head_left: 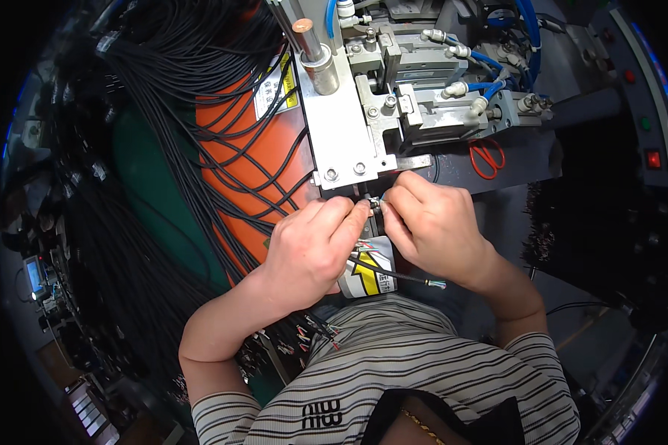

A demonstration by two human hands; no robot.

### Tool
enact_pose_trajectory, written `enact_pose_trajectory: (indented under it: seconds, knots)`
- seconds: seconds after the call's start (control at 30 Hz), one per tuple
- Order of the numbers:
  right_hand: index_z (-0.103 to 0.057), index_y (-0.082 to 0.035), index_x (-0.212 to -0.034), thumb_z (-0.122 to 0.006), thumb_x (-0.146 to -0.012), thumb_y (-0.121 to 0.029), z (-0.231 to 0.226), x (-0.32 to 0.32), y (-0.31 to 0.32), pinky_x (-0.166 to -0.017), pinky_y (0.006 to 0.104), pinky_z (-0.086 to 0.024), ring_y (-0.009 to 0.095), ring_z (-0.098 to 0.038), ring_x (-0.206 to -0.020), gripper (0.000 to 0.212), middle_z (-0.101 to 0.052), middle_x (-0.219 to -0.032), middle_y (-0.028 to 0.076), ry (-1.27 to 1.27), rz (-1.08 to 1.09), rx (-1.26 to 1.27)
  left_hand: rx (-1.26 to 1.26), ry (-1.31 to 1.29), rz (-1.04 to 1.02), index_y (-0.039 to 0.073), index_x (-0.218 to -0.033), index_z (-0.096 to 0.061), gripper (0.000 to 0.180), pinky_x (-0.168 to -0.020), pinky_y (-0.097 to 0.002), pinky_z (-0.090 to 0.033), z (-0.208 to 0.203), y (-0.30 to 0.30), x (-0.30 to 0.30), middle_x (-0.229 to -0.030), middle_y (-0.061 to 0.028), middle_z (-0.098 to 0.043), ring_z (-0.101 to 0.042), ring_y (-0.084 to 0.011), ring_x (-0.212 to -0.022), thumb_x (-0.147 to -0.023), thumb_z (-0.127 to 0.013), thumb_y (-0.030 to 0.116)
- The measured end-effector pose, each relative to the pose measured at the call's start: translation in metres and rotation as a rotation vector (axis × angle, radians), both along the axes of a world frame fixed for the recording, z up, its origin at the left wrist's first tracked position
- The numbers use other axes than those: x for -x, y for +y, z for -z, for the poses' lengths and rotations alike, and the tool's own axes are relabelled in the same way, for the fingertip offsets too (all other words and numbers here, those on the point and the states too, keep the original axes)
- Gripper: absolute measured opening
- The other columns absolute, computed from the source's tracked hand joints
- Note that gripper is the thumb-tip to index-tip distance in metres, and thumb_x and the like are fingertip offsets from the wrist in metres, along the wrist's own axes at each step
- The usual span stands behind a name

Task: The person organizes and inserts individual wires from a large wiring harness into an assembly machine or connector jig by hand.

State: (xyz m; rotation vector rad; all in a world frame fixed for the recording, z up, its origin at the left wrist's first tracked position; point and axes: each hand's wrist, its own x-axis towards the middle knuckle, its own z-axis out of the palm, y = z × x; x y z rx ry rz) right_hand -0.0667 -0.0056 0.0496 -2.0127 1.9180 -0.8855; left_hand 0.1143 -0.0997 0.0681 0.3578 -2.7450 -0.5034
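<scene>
Both hands meet at the front edge of a metal fixture [340,144]. My left hand [312,248] is closed, thumb and forefinger pinched against a small dark and silver piece [374,204] whose kind is too small to make out. From the other side, my right hand [434,226] pinches at the same spot with curled fingers. What lies between the fingertips is mostly hidden. A black cable [393,272] emerges from under my left hand toward the right, its stripped end showing thin coloured wires [436,284]. More bare coloured wire ends [367,245] show beside the left hand.
Pneumatic cylinders [441,119] with blue air hoses stand behind the fixture. Red-handled scissors [487,159] lie to their right. Bundles of black cables [178,141] spread over an orange surface [234,196] on the left. At the right is a control panel [649,119] with a lit red button.
</scene>
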Motion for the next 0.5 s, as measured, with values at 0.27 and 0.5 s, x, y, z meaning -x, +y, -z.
enact_pose_trajectory:
  seconds: [0.27, 0.5]
  knots:
    - [-0.062, -0.002, -0.082, -0.067, -0.079, -0.005, 0.008, -0.0021, 0.003, -0.052, 0.0363, -0.048, 0.027, -0.06, -0.058, 0.006, -0.058, -0.078, 0.008, -0.03, -0.021, 0.038, -0.023, -0.009, 0.039, -0.005, -0.11, -0.063, 0.04, -0.06, -0.0319, -0.049, -0.0003, 0.0016, -0.0002, -0.087, -0.0089, -0.054, -0.057, -0.0219, -0.073, -0.071, -0.061, 0.004]
    - [-0.062, -0.002, -0.081, -0.067, -0.079, -0.004, 0.0061, -0.0048, 0.0017, -0.052, 0.035, -0.048, 0.026, -0.06, -0.058, 0.006, -0.058, -0.078, 0.008, 0.004, 0.001, 0.058, 0.026, -0.038, 0.075, -0.005, -0.111, -0.064, 0.039, -0.058, -0.0297, -0.048, -0.0042, 0.0009, 0.0022, -0.082, -0.0065, -0.05, -0.054, -0.0189, -0.07, -0.073, -0.062, 0.004]
